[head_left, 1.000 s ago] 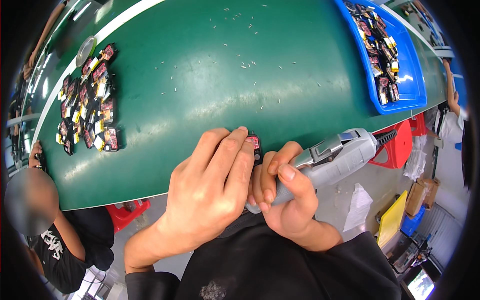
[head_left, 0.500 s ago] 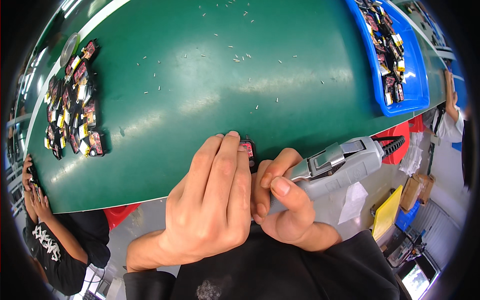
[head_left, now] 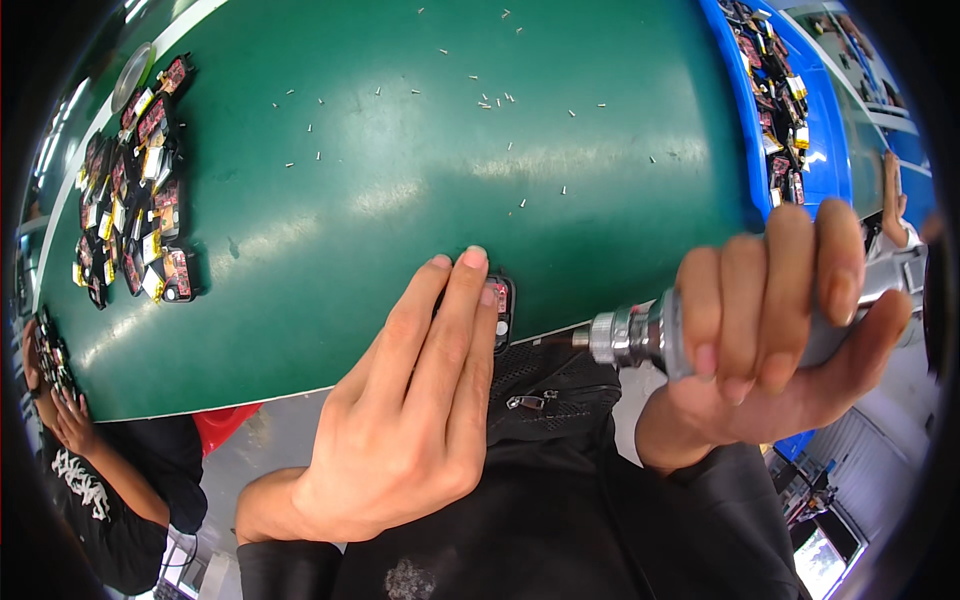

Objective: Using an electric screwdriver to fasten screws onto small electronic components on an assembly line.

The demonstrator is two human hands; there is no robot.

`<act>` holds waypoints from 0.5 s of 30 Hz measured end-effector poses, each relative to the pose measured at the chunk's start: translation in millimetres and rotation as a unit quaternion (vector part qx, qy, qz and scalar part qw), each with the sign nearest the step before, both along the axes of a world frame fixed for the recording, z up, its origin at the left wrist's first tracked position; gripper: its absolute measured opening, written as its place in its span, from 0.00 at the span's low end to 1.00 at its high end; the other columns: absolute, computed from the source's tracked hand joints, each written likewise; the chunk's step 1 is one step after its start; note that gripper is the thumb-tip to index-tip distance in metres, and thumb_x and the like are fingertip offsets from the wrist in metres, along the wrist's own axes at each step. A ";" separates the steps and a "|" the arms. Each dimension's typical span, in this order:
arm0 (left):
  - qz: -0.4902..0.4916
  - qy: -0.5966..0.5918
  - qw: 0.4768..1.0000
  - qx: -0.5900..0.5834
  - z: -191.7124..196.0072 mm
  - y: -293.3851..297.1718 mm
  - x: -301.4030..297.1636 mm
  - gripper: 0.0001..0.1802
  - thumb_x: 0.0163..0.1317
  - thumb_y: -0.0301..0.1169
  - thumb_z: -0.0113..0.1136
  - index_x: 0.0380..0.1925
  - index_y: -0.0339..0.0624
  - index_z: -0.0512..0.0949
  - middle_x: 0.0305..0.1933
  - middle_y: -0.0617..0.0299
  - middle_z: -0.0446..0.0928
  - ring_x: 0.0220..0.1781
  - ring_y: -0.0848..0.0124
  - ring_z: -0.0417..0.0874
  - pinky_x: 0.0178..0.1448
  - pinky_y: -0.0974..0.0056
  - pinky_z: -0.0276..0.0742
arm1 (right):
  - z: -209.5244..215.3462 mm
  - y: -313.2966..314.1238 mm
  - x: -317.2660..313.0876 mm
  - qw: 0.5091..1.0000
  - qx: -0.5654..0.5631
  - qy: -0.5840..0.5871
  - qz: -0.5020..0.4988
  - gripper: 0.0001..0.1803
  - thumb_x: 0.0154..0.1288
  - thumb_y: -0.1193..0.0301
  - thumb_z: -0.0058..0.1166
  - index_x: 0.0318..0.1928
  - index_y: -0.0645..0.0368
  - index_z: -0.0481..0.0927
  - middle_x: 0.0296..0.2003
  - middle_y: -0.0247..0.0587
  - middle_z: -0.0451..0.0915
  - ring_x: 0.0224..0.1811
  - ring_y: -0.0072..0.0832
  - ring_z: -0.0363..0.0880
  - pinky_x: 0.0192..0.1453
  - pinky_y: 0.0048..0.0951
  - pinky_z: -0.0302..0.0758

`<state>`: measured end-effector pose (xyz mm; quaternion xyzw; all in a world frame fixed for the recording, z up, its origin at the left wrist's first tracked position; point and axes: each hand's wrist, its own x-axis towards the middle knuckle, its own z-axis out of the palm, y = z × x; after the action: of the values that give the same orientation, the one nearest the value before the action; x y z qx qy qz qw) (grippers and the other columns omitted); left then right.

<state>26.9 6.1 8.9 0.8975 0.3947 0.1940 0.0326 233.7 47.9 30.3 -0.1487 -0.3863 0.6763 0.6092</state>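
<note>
Fingers (head_left: 455, 310) of left hand (head_left: 400, 430) cover small black part (head_left: 500, 305).

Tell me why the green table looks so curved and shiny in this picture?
In the head view the fisheye lens bows the green table and blacks out the corners; overhead light leaves pale glare streaks across it; the left hand and the right hand, close to the lens, loom large.

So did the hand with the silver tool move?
Yes. The right hand with the silver tool has swung out to the right, away from the small red part at the green table edge.
</note>
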 end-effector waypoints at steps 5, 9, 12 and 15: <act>-0.009 0.000 1.000 0.028 -6.0 -0.1 -0.8 0.18 0.38 0.20 0.59 0.33 0.18 0.80 0.45 0.36 0.79 0.46 0.51 0.82 0.45 0.62 0.84 | -6.9 17.0 1.6 1.000 0.002 -0.008 0.010 0.17 0.75 0.55 0.37 0.36 0.55 0.67 0.19 0.31 0.67 0.14 0.20 0.61 0.25 0.24 0.65; -0.007 -0.004 0.999 0.043 -9.5 0.1 -1.0 0.17 0.38 0.19 0.60 0.32 0.19 0.81 0.44 0.37 0.79 0.45 0.52 0.82 0.45 0.63 0.84 | -2.1 20.3 -6.8 0.998 0.003 -0.068 0.012 0.17 0.75 0.55 0.36 0.37 0.55 0.68 0.18 0.31 0.67 0.14 0.20 0.62 0.25 0.24 0.65; -0.002 -0.012 0.999 0.049 -11.9 0.5 -0.7 0.16 0.39 0.19 0.61 0.31 0.19 0.81 0.43 0.38 0.80 0.45 0.52 0.82 0.45 0.63 0.84 | -1.9 22.0 -9.6 0.994 0.007 -0.110 0.002 0.17 0.75 0.55 0.36 0.37 0.55 0.68 0.18 0.31 0.67 0.15 0.20 0.62 0.24 0.24 0.64; 0.007 -0.023 1.000 -0.009 -6.5 -1.9 0.5 0.15 0.46 0.14 0.61 0.37 0.17 0.77 0.46 0.38 0.78 0.47 0.49 0.82 0.45 0.57 0.84 | -3.1 23.7 -10.4 0.993 0.008 -0.116 0.006 0.17 0.75 0.55 0.36 0.37 0.55 0.68 0.18 0.31 0.67 0.15 0.20 0.62 0.24 0.24 0.64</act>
<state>27.4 4.2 2.4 0.8899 0.4015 0.2112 0.0479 223.4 71.6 27.2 -0.2186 -0.4607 0.6547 0.5580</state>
